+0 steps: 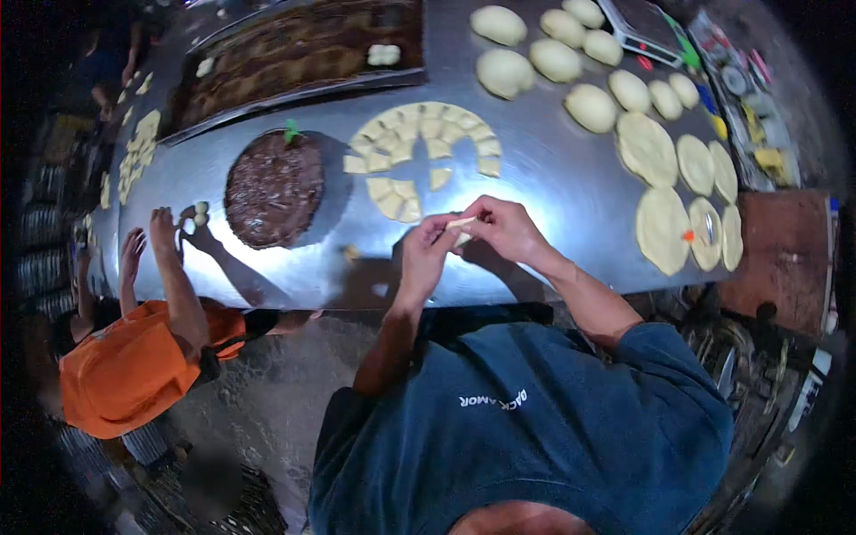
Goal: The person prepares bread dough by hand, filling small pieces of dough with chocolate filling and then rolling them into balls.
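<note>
A small pale piece of dough (461, 224) is pinched between the fingertips of both hands, just above the metal table. My left hand (425, 257) grips its left side, fingers curled. From the right, my right hand (506, 230) closes thumb and fingers on the same piece, hiding part of it. Beyond the hands, cut dough pieces (428, 119) lie in a broken ring, with a smaller group (393, 198) nearer me. To the left sits a round mound of dark brown paste (274, 192) with a green object (292, 131) at its far edge.
A large tray (303, 62) with a brown surface lies at the back left. Dough balls (505, 73) and flattened dough rounds (661, 230) cover the right side, near a scale (642, 27). At left, a person in orange (134, 366) has hands over the table (339, 276).
</note>
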`<state>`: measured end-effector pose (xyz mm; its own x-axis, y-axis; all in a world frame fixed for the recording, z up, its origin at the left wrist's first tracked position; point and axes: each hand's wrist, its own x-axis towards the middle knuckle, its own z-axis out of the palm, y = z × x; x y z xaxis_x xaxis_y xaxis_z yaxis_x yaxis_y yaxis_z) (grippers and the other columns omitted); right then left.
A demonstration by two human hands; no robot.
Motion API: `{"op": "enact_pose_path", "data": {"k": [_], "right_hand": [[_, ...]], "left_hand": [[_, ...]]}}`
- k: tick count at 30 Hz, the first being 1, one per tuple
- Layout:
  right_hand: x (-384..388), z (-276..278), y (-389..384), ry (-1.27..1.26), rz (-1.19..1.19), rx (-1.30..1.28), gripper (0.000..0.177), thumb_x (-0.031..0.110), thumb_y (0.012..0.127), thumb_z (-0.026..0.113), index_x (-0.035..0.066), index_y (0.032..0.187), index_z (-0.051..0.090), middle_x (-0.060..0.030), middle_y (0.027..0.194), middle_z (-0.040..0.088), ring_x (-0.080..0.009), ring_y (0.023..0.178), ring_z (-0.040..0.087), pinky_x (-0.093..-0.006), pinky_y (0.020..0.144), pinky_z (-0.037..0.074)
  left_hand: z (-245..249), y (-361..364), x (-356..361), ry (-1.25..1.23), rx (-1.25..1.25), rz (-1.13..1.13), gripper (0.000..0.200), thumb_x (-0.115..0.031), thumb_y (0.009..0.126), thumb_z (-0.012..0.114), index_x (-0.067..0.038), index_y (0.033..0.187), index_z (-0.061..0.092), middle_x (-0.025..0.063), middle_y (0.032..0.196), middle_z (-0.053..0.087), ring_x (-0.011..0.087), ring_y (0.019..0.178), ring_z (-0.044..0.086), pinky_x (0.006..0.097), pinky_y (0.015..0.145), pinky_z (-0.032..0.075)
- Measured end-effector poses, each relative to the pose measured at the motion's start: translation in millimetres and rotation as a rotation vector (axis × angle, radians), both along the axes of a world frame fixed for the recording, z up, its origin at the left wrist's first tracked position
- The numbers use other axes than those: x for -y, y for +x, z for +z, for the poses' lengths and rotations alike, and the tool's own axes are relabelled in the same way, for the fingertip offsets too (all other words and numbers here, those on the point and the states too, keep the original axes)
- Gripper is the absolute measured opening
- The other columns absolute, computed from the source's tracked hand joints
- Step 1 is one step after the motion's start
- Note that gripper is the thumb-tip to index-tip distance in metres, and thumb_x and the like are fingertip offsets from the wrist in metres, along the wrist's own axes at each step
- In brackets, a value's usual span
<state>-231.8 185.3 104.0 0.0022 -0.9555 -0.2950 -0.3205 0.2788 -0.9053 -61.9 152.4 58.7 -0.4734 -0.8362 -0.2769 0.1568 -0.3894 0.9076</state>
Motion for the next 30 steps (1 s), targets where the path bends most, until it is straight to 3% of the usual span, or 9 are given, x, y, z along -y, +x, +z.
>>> {"op": "enact_pose_path", "data": {"k": [6,12,16,19,21,22,24,28,30], "right_hand": [[-32.5,0.1,-17.5,0.143,-0.330,0.951,0.022,0.003,0.088,0.062,-0.001,0.109,0.055,-0.0120,0.094,0.064,-0.0165,0.082,0.064,-0.0256,0.069,0.053],[-15.9,-25.8,34.8,0.029,-0.431,1.055,0.050,0.007,0.092,0.057,0.003,0.139,0.038,-0.0109,0.103,0.063,-0.0175,0.094,0.060,-0.0311,0.083,0.050],[22.8,-24.6,82.5,0.151,-0.563,1.081,0.058,0.008,0.091,0.059,0.005,0.142,0.031,-0.0099,0.101,0.062,-0.0174,0.088,0.060,-0.0303,0.076,0.051],[80.0,-20.8,114.8,0.019,-0.040,0.492,0.066,-0.005,0.082,0.057,0.007,0.142,0.032,-0.0093,0.088,0.057,-0.0164,0.070,0.060,-0.0284,0.064,0.051],[121.1,-28.4,141.2,-0.387,0.221,-0.108,0.057,0.004,0.084,0.057,0.010,0.139,0.040,-0.0128,0.089,0.061,-0.0213,0.070,0.061,-0.0330,0.067,0.050],[139.8,-30.1,155.2,-0.381,0.232,-0.115,0.057,0.004,0.084,0.057,0.010,0.139,0.040,-0.0128,0.089,0.061,-0.0213,0.070,0.061,-0.0330,0.067,0.050],[175.1,-37.0,178.2,-1.000,0.485,-0.439,0.053,0.008,0.084,0.057,0.013,0.136,0.045,-0.0150,0.094,0.064,-0.0300,0.074,0.063,-0.0403,0.070,0.051],[209.2,-39.1,205.4,-1.010,0.832,-0.635,0.053,0.007,0.080,0.056,0.013,0.132,0.050,-0.0172,0.098,0.065,-0.0372,0.082,0.063,-0.0448,0.073,0.051],[212.2,-20.0,210.0,-0.545,1.040,-0.850,0.055,0.002,0.075,0.054,0.015,0.129,0.053,-0.0169,0.101,0.065,-0.0376,0.085,0.063,-0.0450,0.072,0.051]], "left_hand": [[2.7,-19.1,-23.5,0.054,-0.196,0.022,0.024,-0.012,0.094,0.054,0.001,0.113,0.059,0.0077,0.102,0.064,0.0117,0.079,0.060,0.0239,0.065,0.049],[-4.7,-23.4,-54.3,-0.044,0.129,0.254,0.040,-0.019,0.100,0.042,0.001,0.134,0.046,0.0125,0.124,0.056,0.0226,0.111,0.055,0.0320,0.095,0.045],[-9.1,7.5,-51.4,-0.551,0.588,0.396,0.044,-0.016,0.095,0.048,0.000,0.135,0.045,0.0233,0.137,0.044,0.0345,0.131,0.040,0.0357,0.109,0.031],[18.6,58.2,-50.7,-0.595,0.543,0.418,0.045,-0.005,0.088,0.056,-0.002,0.133,0.050,0.0200,0.144,0.038,0.0320,0.133,0.038,0.0363,0.110,0.030],[20.1,90.4,-50.1,-0.513,0.564,0.462,0.036,-0.004,0.089,0.055,-0.002,0.125,0.057,0.0179,0.138,0.047,0.0309,0.126,0.046,0.0362,0.105,0.037],[12.9,104.7,-49.6,-0.464,0.533,0.489,0.033,-0.004,0.089,0.055,-0.003,0.121,0.060,0.0170,0.134,0.051,0.0305,0.123,0.050,0.0361,0.103,0.039],[-0.7,129.2,-47.9,-0.534,0.642,0.558,0.028,-0.002,0.089,0.054,-0.001,0.115,0.062,0.0155,0.123,0.058,0.0282,0.114,0.056,0.0342,0.095,0.046],[-5.6,167.9,-51.6,-0.351,0.585,0.613,0.026,-0.004,0.090,0.055,-0.001,0.114,0.062,0.0146,0.120,0.060,0.0264,0.110,0.059,0.0327,0.091,0.047],[-10.0,184.4,-52.7,-0.285,0.562,0.643,0.025,-0.004,0.090,0.055,-0.001,0.114,0.062,0.0144,0.120,0.060,0.0255,0.108,0.060,0.0322,0.090,0.048]]}}
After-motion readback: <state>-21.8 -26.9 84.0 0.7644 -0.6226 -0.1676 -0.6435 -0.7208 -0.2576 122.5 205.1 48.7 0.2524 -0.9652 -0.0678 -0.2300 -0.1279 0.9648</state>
